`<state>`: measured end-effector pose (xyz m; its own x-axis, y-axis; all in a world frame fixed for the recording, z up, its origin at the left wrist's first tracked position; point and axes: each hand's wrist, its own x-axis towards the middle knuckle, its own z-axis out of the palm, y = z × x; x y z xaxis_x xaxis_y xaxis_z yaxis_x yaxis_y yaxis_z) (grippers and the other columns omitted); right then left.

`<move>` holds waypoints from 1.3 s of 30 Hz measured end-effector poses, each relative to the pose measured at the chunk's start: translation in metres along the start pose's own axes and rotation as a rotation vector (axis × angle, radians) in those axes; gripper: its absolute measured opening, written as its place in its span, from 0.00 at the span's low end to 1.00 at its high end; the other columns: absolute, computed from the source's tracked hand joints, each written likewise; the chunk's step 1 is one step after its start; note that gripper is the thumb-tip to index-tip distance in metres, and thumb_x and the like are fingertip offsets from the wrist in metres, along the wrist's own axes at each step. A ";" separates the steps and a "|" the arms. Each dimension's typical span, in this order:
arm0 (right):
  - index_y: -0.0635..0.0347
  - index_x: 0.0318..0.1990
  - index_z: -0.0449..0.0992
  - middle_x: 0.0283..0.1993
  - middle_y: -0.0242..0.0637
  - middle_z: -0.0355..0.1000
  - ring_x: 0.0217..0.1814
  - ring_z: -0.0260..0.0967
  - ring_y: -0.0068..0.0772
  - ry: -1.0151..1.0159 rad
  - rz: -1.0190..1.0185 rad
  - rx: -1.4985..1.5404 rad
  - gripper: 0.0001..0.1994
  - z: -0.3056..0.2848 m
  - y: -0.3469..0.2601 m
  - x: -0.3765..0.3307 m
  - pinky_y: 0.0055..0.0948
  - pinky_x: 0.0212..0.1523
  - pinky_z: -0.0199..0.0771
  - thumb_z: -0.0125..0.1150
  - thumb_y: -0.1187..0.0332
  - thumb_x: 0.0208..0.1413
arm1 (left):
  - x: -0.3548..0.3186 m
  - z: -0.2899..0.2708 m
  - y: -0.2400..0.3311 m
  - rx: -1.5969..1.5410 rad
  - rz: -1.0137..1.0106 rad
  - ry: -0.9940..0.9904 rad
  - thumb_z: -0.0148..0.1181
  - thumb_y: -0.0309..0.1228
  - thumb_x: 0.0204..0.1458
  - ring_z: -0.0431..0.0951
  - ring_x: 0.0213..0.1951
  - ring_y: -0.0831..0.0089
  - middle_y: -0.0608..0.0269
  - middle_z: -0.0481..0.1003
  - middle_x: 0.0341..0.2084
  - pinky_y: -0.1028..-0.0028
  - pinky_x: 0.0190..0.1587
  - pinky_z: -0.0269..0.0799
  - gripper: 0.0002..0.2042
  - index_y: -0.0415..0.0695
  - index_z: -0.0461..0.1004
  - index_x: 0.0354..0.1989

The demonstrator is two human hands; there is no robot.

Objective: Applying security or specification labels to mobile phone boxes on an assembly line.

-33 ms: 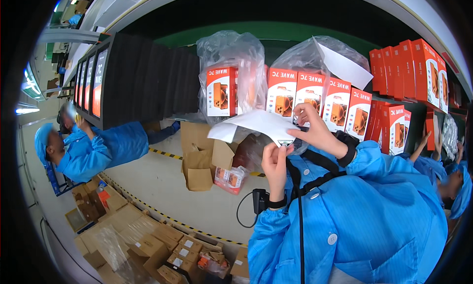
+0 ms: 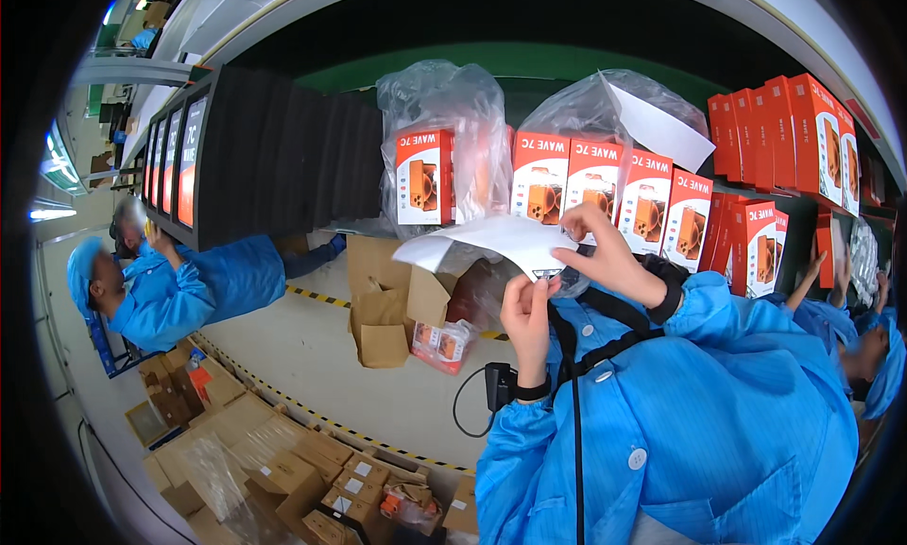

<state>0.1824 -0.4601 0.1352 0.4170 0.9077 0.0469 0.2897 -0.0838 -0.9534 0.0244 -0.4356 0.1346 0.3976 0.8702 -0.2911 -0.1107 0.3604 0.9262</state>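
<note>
Grey factory floor (image 2: 312,356) spreads below, crossed by a yellow-and-black tape line (image 2: 316,297), with orange boxes (image 2: 605,191) lined up in a row along the far side and more of them stacked to the right. 2 clear plastic bags (image 2: 444,110) bulge over some of those boxes. A block of black stacked panels (image 2: 283,158) stands to the left of them, an open brown carton (image 2: 383,309) sits on the floor just under the bags, and a heap of small cartons (image 2: 283,469) fills the lower left.

Both hands are raised in front of the blue coat (image 2: 709,422) and hold 1 white sheet (image 2: 491,238) in the air. The left hand (image 2: 527,316) pinches its near edge from below, fingers closed on it. The right hand (image 2: 605,252) grips the same edge from above, thumb and fingers pressed together on the sheet. The sheet hangs free, curling away to the left, touching no box or bag; it lies in front of the orange row, not on it.

As far as this shows, the sheet is picked up and in hand but not yet laid or fitted anywhere, so the handling seems at an early stage.

A co-worker in blue (image 2: 189,290) leans at the left, well apart from the hands.
</note>
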 end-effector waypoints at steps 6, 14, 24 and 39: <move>0.61 0.36 0.76 0.36 0.38 0.71 0.40 0.66 0.39 -0.130 -0.256 -0.132 0.09 -0.004 -0.015 -0.010 0.30 0.41 0.67 0.65 0.74 0.45 | 0.001 -0.003 -0.001 0.068 0.037 0.036 0.51 0.20 0.56 0.76 0.38 0.76 0.59 0.73 0.36 0.77 0.44 0.74 0.06 0.31 0.69 0.40; 0.60 0.32 0.74 0.34 0.38 0.72 0.36 0.71 0.42 -0.245 -0.076 -0.102 0.05 0.008 -0.014 -0.010 0.34 0.36 0.70 0.61 0.70 0.47 | 0.003 -0.011 -0.007 0.132 0.088 0.032 0.51 0.20 0.56 0.76 0.38 0.77 0.61 0.73 0.34 0.78 0.44 0.74 0.06 0.32 0.68 0.40; 0.62 0.28 0.73 0.32 0.38 0.71 0.35 0.71 0.40 -0.562 -0.136 -0.014 0.04 0.036 -0.009 0.018 0.29 0.37 0.72 0.62 0.73 0.46 | 0.022 -0.061 -0.009 0.445 -0.116 0.359 0.49 0.35 0.58 0.74 0.25 0.68 0.52 0.75 0.20 0.67 0.30 0.68 0.17 0.29 0.73 0.29; 0.64 0.27 0.77 0.21 0.39 0.73 0.22 0.71 0.33 -0.201 0.269 -0.258 0.06 0.078 0.078 0.055 0.29 0.26 0.69 0.60 0.70 0.45 | 0.041 -0.075 -0.013 0.255 -0.146 0.373 0.48 0.32 0.59 0.74 0.39 0.68 0.51 0.75 0.38 0.71 0.44 0.68 0.16 0.27 0.70 0.43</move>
<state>0.1605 -0.3850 0.0401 0.3385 0.8994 -0.2765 0.4103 -0.4056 -0.8168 -0.0258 -0.3794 0.0930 0.0325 0.8945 -0.4459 0.1673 0.4349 0.8848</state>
